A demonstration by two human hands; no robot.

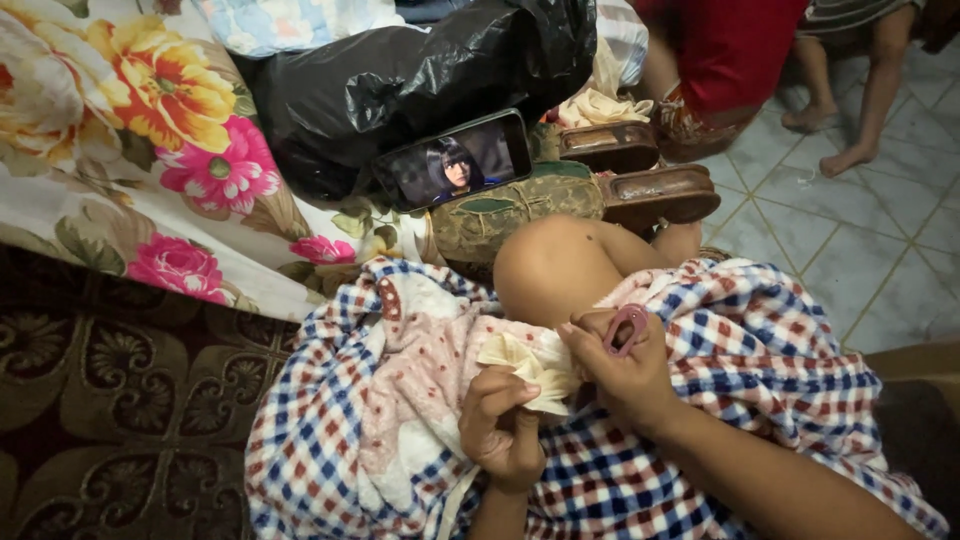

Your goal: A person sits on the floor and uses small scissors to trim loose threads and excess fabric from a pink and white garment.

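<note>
A small piece of cream cloth (532, 368) sits between the two hands, over the lap, which is covered by a red, white and blue checked fabric (720, 400) and a pink and white knitted cloth (420, 390). The left hand (503, 425) is curled narrow, its fingertips pinching the lower edge of the cream cloth. The right hand (615, 365) is also closed, holding the cloth's upper right side, with pink scissor handles (627, 328) looped on its fingers. A bare knee (560, 265) rises just beyond the hands. Farther off, a phone (455, 160) leans against a black plastic bag (400, 75) lying on a floral bedsheet (130, 130); what the bag holds is hidden. A camouflage pouch (510, 212) lies just below the phone.
</note>
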